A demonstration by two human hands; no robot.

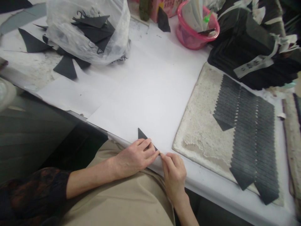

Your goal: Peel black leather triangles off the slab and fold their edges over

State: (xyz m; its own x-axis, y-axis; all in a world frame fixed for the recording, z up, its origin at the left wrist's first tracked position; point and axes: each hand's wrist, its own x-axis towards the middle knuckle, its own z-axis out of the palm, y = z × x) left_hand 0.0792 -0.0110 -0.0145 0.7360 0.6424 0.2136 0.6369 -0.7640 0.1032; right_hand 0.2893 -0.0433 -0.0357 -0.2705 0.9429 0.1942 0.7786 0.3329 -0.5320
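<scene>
The triangle (pixel 141 135) lies on the sheet (pixel 152 94) at the near edge of the table (pixel 209 185). The left hand (pixel 135 156) presses it flat, fingers together. The right hand (pixel 174 175) pinches its right tip between thumb and forefinger. Judged step: steadying and gripping the piece at the edge. Bare sheet lies beyond. The board (pixel 199 125) bounds the right, the bag (pixel 89 34) the far left.
</scene>
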